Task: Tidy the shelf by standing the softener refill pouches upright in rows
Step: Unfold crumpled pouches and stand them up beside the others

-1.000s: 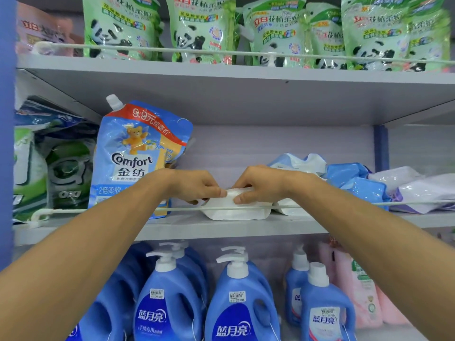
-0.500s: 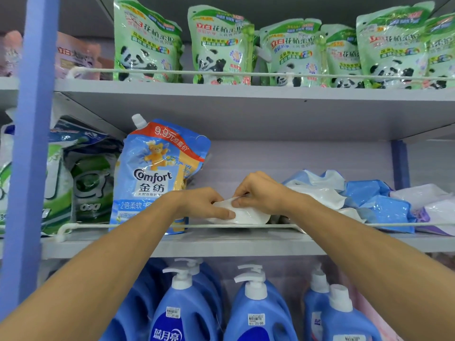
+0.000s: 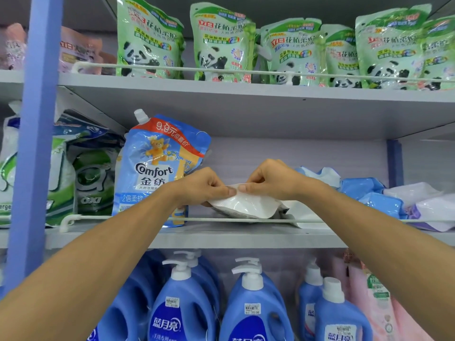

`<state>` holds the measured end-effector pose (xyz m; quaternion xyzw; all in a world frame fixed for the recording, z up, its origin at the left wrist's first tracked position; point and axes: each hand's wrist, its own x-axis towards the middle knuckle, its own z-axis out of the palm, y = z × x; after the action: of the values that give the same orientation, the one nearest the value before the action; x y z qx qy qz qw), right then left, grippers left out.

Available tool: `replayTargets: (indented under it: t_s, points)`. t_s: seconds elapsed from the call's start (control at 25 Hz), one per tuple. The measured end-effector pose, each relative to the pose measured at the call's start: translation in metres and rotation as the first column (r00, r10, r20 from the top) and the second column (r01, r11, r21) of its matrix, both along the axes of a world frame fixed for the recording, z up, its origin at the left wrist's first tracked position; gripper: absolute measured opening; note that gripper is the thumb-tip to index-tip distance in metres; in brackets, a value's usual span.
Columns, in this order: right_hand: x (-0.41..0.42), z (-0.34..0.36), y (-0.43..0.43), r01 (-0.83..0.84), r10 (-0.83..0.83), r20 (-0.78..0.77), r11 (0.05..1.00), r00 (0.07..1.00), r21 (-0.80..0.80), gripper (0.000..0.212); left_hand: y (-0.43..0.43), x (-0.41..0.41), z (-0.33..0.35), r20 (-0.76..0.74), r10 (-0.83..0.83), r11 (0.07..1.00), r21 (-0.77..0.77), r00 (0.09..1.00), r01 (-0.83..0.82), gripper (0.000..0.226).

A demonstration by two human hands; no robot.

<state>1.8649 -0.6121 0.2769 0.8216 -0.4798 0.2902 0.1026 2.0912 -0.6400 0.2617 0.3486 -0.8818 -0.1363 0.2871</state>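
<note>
So far only one Comfort pouch (image 3: 157, 168) stands; both hands' fingers (image 3: 227, 190) pinch a white pouch (image 3: 246, 204), and the blue pouches (image 3: 364, 193) beside it lie flat.

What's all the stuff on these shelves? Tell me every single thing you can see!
panda pouches: six in view, green, standing in a row on the top shelf
pink pouches: at least two, pink, top shelf, far left
detergent bags: at least two, green and white, middle shelf, far left
Comfort pouch: one, blue, upright on the middle shelf
white pouch: one, white, tilted just behind the wire rail
slumped pouches: several, blue, lying on the middle shelf, right
pump bottles: at least five, blue, bottom shelf
pink packs: a few, pink, bottom shelf, right
left hand: pinches the white pouch's edge
right hand: pinches the same edge
</note>
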Motion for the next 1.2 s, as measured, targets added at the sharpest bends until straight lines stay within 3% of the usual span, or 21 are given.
replayTargets:
  t_s: [0.2,0.4,0.56,0.84,0.96,1.04,1.2]
  points:
    - [-0.011,-0.006,0.019,0.229,-0.237,0.048,0.963,0.970,0.140,0.072,0.009,0.005,0.003,-0.003,0.042,0.999,0.007,0.999,-0.042,0.056]
    - [-0.004,-0.008,0.023,0.242,-0.311,0.207,0.922,0.927,0.302,0.085,0.012,0.001,0.003,-0.074,0.153,0.983,0.115,0.985,-0.145,0.066]
    - [0.005,-0.005,0.027,0.282,-0.391,0.214,0.868,0.895,0.408,0.098,0.010,-0.003,0.001,-0.111,0.191,0.976,0.127,0.975,-0.176,0.064]
    - [0.004,-0.017,0.020,0.188,-0.395,0.311,0.827,0.864,0.529,0.093,-0.002,-0.005,-0.005,-0.098,0.306,0.915,0.307,0.947,-0.263,0.057]
    - [0.004,-0.023,0.018,0.169,-0.388,0.355,0.841,0.851,0.513,0.080,-0.003,-0.004,-0.006,-0.147,0.378,0.847,0.452,0.914,-0.278,0.094]
    - [0.005,-0.026,0.015,0.150,-0.386,0.417,0.855,0.823,0.496,0.076,0.001,-0.004,-0.007,-0.237,0.390,0.823,0.523,0.890,-0.221,0.096]
    - [0.014,-0.036,0.005,0.144,-0.359,0.537,0.905,0.764,0.400,0.080,-0.002,-0.005,-0.011,-0.332,0.424,0.783,0.602,0.842,-0.157,0.123]
